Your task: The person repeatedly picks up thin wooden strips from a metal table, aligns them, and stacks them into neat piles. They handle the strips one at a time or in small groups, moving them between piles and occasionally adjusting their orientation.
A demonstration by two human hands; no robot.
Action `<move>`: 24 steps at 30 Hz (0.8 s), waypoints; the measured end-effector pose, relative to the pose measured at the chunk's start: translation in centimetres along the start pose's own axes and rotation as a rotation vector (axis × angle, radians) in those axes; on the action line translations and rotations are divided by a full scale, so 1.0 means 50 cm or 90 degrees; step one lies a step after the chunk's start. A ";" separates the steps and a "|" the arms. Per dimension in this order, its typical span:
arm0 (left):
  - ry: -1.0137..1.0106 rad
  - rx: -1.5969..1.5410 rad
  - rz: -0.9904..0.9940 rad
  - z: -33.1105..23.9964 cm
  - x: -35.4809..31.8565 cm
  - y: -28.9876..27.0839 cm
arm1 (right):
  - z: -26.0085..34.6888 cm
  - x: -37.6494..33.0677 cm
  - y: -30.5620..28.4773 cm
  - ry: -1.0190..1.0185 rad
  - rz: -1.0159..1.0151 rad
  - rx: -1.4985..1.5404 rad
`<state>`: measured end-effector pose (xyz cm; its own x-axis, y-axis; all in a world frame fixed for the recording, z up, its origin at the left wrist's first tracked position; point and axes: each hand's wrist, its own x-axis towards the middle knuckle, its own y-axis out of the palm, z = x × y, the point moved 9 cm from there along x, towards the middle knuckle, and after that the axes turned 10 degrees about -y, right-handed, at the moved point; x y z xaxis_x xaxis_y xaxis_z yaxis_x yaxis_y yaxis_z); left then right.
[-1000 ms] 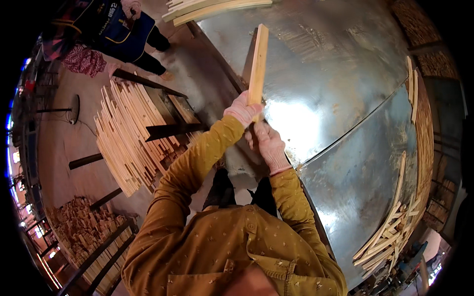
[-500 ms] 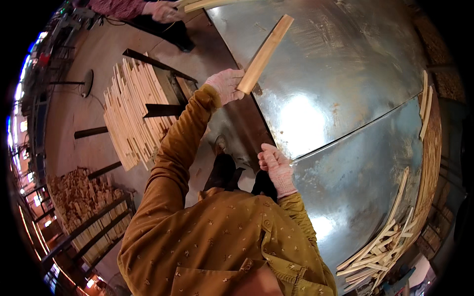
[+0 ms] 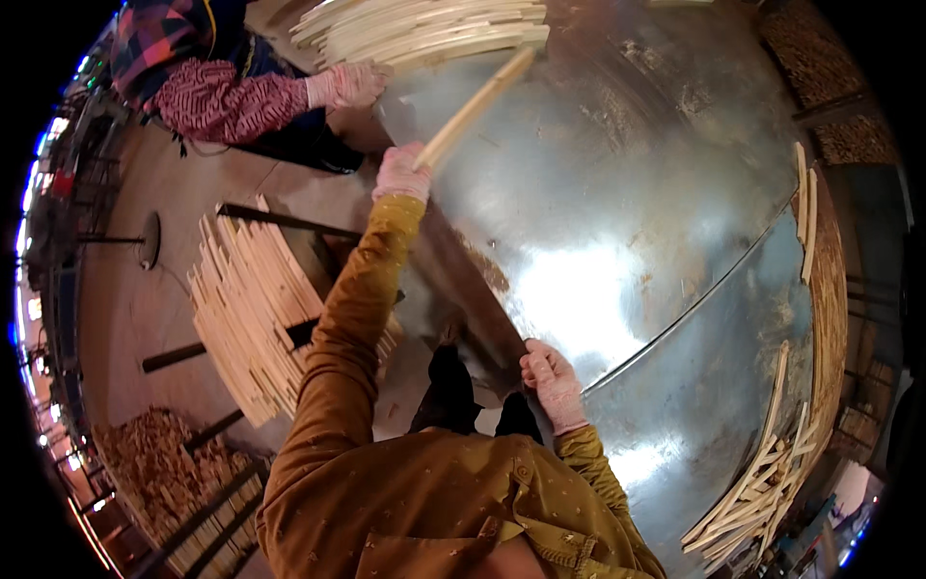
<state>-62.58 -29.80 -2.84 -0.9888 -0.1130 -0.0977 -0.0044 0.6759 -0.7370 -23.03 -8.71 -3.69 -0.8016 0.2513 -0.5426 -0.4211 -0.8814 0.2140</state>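
Observation:
In my left hand (image 3: 401,174), gloved in pale pink, is one end of a narrow wooden slat (image 3: 477,106). The slat slants up and away over the metal tabletop (image 3: 579,183), its far end near a row of pale slats (image 3: 424,31). My right hand (image 3: 552,381), gloved alike, rests by the table's near edge. Its fingers are curled in, and nothing shows in them.
A co-worker's gloved hand (image 3: 349,85) is at the table's far left corner. Stacked slats (image 3: 256,309) lie on a dark metal rack at my left, near a heap of wood pieces (image 3: 159,458). Loose thin strips (image 3: 757,497) pile at the right edge.
My left hand has moved farther away with the slat, which is now turned more edge-on. The view has shifted, bringing in the row of slats and more of the co-worker.

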 end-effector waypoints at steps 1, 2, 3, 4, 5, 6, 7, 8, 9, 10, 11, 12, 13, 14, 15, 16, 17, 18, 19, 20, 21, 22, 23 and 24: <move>0.080 0.132 -0.027 -0.039 0.048 -0.025 | -0.009 0.008 0.021 0.012 -0.012 0.004; 0.121 0.125 -0.085 -0.029 0.101 -0.041 | -0.011 0.012 0.051 0.009 -0.018 0.013; 0.152 0.125 -0.148 0.019 0.150 -0.051 | -0.013 0.015 0.087 0.013 -0.015 0.021; 0.230 0.038 -0.283 0.067 0.190 -0.091 | -0.014 0.018 0.127 0.009 0.032 0.016; 0.247 0.027 -0.356 0.051 0.200 -0.094 | -0.027 0.025 0.143 0.007 0.043 0.010; 0.016 -0.499 -0.315 0.179 0.284 -0.139 | -0.044 0.018 0.177 0.000 0.081 0.022; -0.081 -0.652 -0.249 0.211 0.313 -0.108 | -0.056 0.017 0.199 0.003 0.094 0.035; -0.186 -0.811 -0.213 0.244 0.332 -0.095 | -0.078 0.025 0.211 -0.039 0.170 0.195; -0.139 -0.614 -0.183 0.214 0.283 -0.064 | -0.100 0.026 0.191 -0.055 0.159 0.244; -0.111 -0.569 -0.184 0.161 0.200 -0.036 | -0.120 0.022 0.174 -0.071 0.153 0.293; -0.079 -0.519 -0.211 0.112 0.106 -0.060 | -0.125 0.016 0.158 -0.058 0.122 0.235; -0.120 -0.365 -0.171 0.117 0.050 -0.055 | -0.102 0.000 0.149 -0.089 0.106 0.113; -0.096 -0.304 -0.135 0.105 -0.009 -0.027 | -0.081 -0.017 0.131 -0.112 0.078 -0.007; -0.059 -0.312 -0.071 0.089 -0.083 -0.003 | -0.025 -0.035 0.109 -0.151 0.032 -0.202; -0.019 -0.354 0.033 0.054 -0.158 0.031 | 0.028 -0.067 0.068 -0.158 -0.057 -0.401; 0.010 -0.409 0.158 0.008 -0.248 0.061 | 0.046 -0.094 0.031 -0.071 -0.077 -0.402; 0.042 -0.446 0.257 -0.034 -0.344 0.090 | 0.024 -0.107 -0.018 -0.183 -0.109 -0.533; 0.068 -0.470 0.354 -0.073 -0.429 0.107 | 0.052 -0.132 -0.063 -0.158 -0.077 -0.552; 0.084 -0.439 0.285 -0.082 -0.511 0.131 | 0.066 -0.172 -0.133 -0.214 -0.126 -0.568; 0.082 -0.574 0.378 -0.081 -0.584 0.209 | 0.074 -0.233 -0.225 -0.245 -0.208 -0.594; 0.070 -0.429 0.552 -0.121 -0.664 0.303 | 0.074 -0.294 -0.321 -0.278 -0.279 -0.620; 0.095 -0.256 0.711 -0.148 -0.749 0.381 | 0.059 -0.364 -0.421 -0.308 -0.368 -0.777; 0.175 -0.221 0.798 -0.240 -0.872 0.395 | 0.021 -0.441 -0.531 -0.329 -0.451 -0.933; 0.252 -0.202 0.869 -0.326 -0.977 0.396 | 0.042 -0.515 -0.637 -0.322 -0.542 -1.012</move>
<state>-16.80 0.94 -1.75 -0.2259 0.9044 -0.3620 0.9732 0.2260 -0.0426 10.13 13.71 5.18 -0.7750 0.5843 0.2409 -0.2245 0.1018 -0.9692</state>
